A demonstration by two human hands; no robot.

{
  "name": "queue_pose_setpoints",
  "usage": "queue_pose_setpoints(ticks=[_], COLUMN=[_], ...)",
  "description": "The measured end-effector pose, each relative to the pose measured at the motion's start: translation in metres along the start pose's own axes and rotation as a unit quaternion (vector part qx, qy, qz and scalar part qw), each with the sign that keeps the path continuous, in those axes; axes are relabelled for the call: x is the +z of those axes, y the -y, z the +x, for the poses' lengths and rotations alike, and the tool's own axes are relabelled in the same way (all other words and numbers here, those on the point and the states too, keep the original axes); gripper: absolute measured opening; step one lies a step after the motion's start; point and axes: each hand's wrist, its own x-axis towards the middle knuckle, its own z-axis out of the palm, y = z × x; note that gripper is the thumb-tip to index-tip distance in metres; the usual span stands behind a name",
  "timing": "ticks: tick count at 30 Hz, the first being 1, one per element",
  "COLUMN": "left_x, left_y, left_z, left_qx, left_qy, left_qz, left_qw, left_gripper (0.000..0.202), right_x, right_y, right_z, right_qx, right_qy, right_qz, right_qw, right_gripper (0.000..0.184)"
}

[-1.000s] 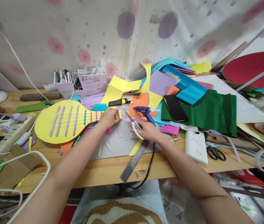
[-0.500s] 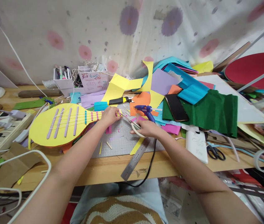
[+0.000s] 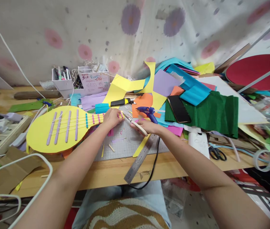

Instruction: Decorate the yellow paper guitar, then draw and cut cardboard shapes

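A yellow paper lute-like instrument [image 3: 39,130], with purple strips across its body and thin strings along its neck, lies on the left of the desk. My left hand [image 3: 112,118] is closed around the far end of the neck, hiding part of it. My right hand [image 3: 149,126] grips white-handled scissors [image 3: 139,127], their blades pointing left at the strings beside my left fingertips. Whether the blades touch a string is too small to tell. Under both hands lies a grey cutting mat [image 3: 122,149] with small scraps. A blue glue gun [image 3: 149,112] rests just beyond my right hand.
A steel ruler [image 3: 137,163] overhangs the desk's front edge near a black cord. A phone [image 3: 179,109], green crepe paper [image 3: 217,113], and black scissors [image 3: 217,153] lie to the right. Behind are a yellow-black cutter [image 3: 120,102] and a pen box [image 3: 62,83].
The scissors in my right hand have turned, their handles now seen more edge-on. My left hand stays on the neck. The whole view has shifted slightly.
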Motion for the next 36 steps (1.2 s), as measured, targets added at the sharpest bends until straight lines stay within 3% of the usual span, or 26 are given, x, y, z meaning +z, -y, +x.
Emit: queue_pose_setpoints(ticks=[4,17,32,36], left_x=[-0.003,-0.007,-0.009,-0.009], left_y=[-0.002,-0.006,-0.006,-0.007], left_z=[0.001,0.002,0.003,0.002], left_qx=[-0.018,-0.048,-0.055,-0.06], left_qy=[0.011,0.036,0.039,0.041], left_qz=[-0.007,-0.016,-0.021,-0.02], left_qw=[1.0,0.998,0.998,0.997], left_gripper=[0.046,0.048,0.045,0.049], right_x=[0.001,0.006,0.008,0.007], right_y=[0.006,0.001,-0.007,-0.013], right_z=[0.002,0.006,0.009,0.008], right_qx=[0.03,0.034,0.007,-0.011], right_qy=[-0.001,-0.013,-0.032,-0.01], right_qz=[0.011,0.023,0.007,0.021], right_qw=[0.999,0.999,0.999,1.0], right_gripper=[0.064,0.06,0.058,0.057])
